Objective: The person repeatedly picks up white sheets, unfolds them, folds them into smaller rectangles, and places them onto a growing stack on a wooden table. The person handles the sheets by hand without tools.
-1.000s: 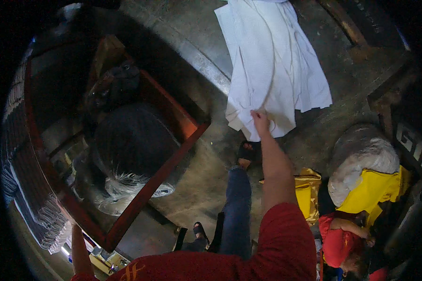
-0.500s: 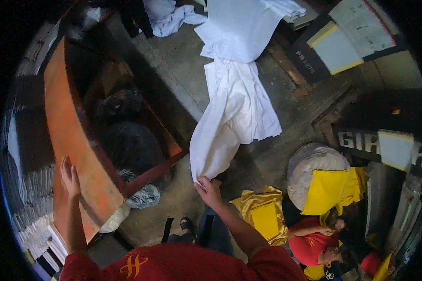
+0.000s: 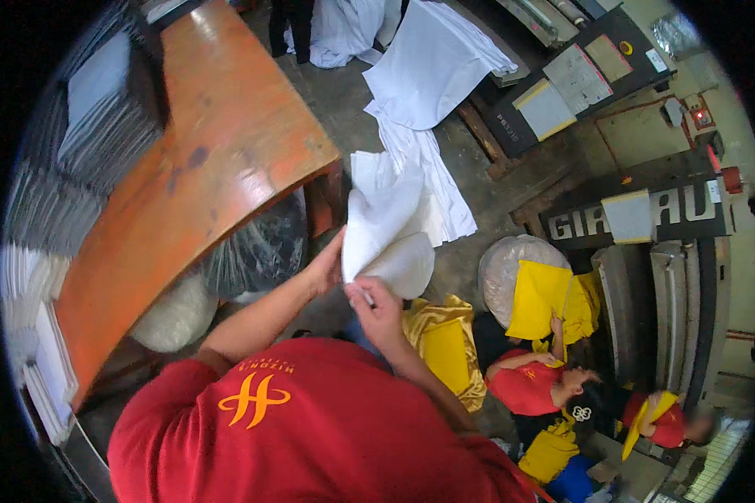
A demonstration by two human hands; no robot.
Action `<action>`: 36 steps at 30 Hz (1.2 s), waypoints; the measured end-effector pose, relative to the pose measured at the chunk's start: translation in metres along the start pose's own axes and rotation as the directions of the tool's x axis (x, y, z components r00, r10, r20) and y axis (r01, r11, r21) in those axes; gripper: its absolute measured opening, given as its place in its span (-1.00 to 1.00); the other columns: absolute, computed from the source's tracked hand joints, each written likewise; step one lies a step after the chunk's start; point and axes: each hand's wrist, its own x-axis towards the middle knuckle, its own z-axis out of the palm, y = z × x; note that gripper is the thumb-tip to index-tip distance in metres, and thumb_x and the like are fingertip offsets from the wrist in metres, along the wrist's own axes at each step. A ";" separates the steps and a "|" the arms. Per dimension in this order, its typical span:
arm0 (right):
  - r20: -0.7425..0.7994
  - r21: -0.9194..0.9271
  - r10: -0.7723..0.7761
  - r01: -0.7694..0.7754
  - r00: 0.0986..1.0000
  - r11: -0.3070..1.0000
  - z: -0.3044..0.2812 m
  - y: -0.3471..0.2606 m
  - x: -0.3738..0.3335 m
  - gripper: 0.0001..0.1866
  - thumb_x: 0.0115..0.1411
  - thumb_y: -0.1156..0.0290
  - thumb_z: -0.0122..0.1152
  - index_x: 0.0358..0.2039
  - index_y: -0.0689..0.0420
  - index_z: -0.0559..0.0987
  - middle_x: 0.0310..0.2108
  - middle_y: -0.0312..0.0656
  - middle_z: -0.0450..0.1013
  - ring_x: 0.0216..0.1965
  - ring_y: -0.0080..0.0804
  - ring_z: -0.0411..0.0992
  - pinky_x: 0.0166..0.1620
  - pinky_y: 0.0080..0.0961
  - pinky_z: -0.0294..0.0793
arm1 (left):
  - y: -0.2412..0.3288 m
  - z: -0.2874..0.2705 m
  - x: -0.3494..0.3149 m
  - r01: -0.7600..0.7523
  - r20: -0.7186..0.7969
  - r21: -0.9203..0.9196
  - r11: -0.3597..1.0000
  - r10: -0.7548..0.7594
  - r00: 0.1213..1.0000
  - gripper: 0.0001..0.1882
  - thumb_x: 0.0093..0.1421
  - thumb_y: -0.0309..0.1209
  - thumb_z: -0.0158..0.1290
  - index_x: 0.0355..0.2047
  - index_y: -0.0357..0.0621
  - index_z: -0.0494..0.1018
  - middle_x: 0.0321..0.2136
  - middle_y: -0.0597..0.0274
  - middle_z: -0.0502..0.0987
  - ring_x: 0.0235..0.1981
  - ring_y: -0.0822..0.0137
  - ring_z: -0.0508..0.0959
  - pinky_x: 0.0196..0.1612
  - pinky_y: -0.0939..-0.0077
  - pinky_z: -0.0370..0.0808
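Observation:
I hold a long white cloth point(image 3: 390, 226) with both hands in front of my chest. My left hand point(image 3: 325, 267) grips its left edge near the corner of the orange table point(image 3: 184, 176). My right hand point(image 3: 379, 308) pinches the lower edge of the bunched part. The rest of the cloth trails away over the grey floor toward a larger white sheet point(image 3: 436, 67) lying further off. My red shirt fills the lower part of the view.
Dark and pale filled bags point(image 3: 252, 256) sit under the table. Stacks of white sheets point(image 3: 33, 285) line the left. To the right, a seated person in red point(image 3: 533, 381) handles yellow cloth point(image 3: 541, 298); more yellow cloth point(image 3: 445, 348) lies by my right arm. A dark machine point(image 3: 646, 218) stands behind.
My left hand has left the table edge and joined the right on the white cloth. The cloth has been pulled in and bunched up closer to my body.

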 end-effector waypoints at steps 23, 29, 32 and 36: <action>-0.052 -0.185 0.359 -0.362 0.932 0.913 0.027 0.028 -0.161 -0.28 0.09 0.17 0.32 0.18 0.14 0.24 -0.01 0.00 0.36 -0.16 -0.11 0.46 -0.08 -0.26 0.45 | -0.044 -0.018 -0.192 -0.362 0.184 0.362 0.859 0.314 0.931 -0.85 0.14 -0.39 -0.05 -0.27 -0.11 0.36 -0.35 0.35 0.43 -0.28 0.45 0.41 -0.15 0.57 0.34; 0.000 -0.347 0.350 -0.329 0.937 0.878 -0.005 0.081 -0.168 -0.25 0.02 0.15 0.38 0.20 0.03 0.29 0.18 0.04 0.19 0.19 -0.01 0.21 0.19 -0.27 0.27 | -0.048 0.004 -0.234 -0.406 0.311 0.376 0.833 0.299 0.902 -0.69 0.07 -0.29 0.10 -0.24 -0.12 0.31 -0.34 0.28 0.44 -0.23 0.39 0.46 -0.09 0.49 0.38; 0.155 -0.362 0.251 -0.182 0.955 0.914 -0.016 0.098 -0.160 -0.49 0.02 0.20 0.37 -0.02 0.08 0.47 0.10 -0.02 0.29 0.13 -0.04 0.27 0.14 -0.27 0.30 | -0.039 0.012 -0.250 -0.463 0.356 0.243 0.852 0.366 0.860 -0.56 0.10 -0.29 0.09 -0.04 -0.16 0.28 -0.22 0.21 0.43 -0.14 0.29 0.46 0.00 0.37 0.38; 0.200 -0.145 0.016 0.013 0.980 0.989 -0.042 0.104 -0.156 -0.77 0.13 0.34 0.26 -0.33 0.18 0.43 -0.22 -0.11 0.46 -0.12 -0.17 0.42 -0.10 -0.31 0.38 | -0.034 0.043 -0.259 -0.540 0.267 0.194 0.819 0.485 0.832 -0.46 0.13 -0.35 0.05 0.12 -0.14 0.19 -0.15 0.24 0.40 -0.06 0.30 0.42 0.03 0.35 0.37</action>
